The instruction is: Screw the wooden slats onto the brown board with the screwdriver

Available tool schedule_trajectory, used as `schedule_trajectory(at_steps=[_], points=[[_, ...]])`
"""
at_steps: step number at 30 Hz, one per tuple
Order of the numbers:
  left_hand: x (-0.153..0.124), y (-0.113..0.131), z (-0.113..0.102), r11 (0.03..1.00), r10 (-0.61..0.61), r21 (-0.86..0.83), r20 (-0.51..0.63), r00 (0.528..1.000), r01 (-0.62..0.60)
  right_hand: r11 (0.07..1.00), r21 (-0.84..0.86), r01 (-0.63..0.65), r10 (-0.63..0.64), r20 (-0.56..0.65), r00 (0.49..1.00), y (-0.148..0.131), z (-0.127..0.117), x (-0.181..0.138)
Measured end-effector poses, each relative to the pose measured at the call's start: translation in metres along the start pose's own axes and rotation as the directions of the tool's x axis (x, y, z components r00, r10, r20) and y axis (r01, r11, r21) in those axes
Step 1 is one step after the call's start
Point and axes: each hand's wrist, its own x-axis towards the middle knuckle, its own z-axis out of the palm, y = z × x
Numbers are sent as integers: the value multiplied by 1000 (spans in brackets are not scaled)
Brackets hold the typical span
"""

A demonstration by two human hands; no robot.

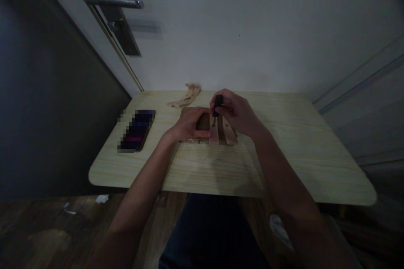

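My right hand (236,111) is closed around a short tool with a black handle (217,103) and a thin shaft pointing down; its exact kind is unclear. The shaft's tip meets a beige strip (214,136) near a dark mark or hole. Another beige strip (231,135) with a dark spot lies just right of it, partly under my right hand. Both rest on a flat brown block or board (203,122). My left hand (188,122) lies over the board's left side, thumb and fingers apart, fingertips touching the left strip's edge.
A curved beige piece (189,94) lies behind the board. To the left is a phone (139,130) with a blurred screen. The pale wooden table (299,155) stands against a white door (252,29) with a metal handle (120,3). White scraps (102,198) lie on the floor.
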Motion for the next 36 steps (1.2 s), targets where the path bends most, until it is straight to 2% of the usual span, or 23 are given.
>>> schedule_trajectory(at_steps=[7, 12, 16, 19, 24, 29, 32, 36], points=[[0, -1, 0, 1000, -6, 2, 15, 1000, 6, 988, -115, -105, 85, -167, 982, -5, 3, -1], [0, -2, 1, 1000, -15, 8, 15, 1000, 14, 952, -278, -131, 46, -294, 955, -8, 8, -1], [0, -1, 0, 999, -33, 10, 28, 999, 32, 964, -255, -80, 14, -252, 968, -3, 12, -2], [0, 0, -1, 1000, -12, -6, 18, 1000, 12, 983, -181, 13, -46, -175, 983, 2, 13, -4], [0, 0, 0, 1000, -2, -30, 16, 1000, 3, 978, -156, 138, -145, -32, 989, 0, 8, -5], [-1, -2, 1, 999, -16, -28, 4, 1000, 16, 989, -51, 135, -132, 66, 989, -6, -1, -5], [-1, -3, 1, 1000, -25, -10, -7, 1000, 25, 995, 2, 96, -96, 52, 994, -6, -1, -4], [0, -1, -1, 1000, -21, -19, 17, 1000, 21, 999, 15, 43, -42, -83, 996, -4, 4, -1]])
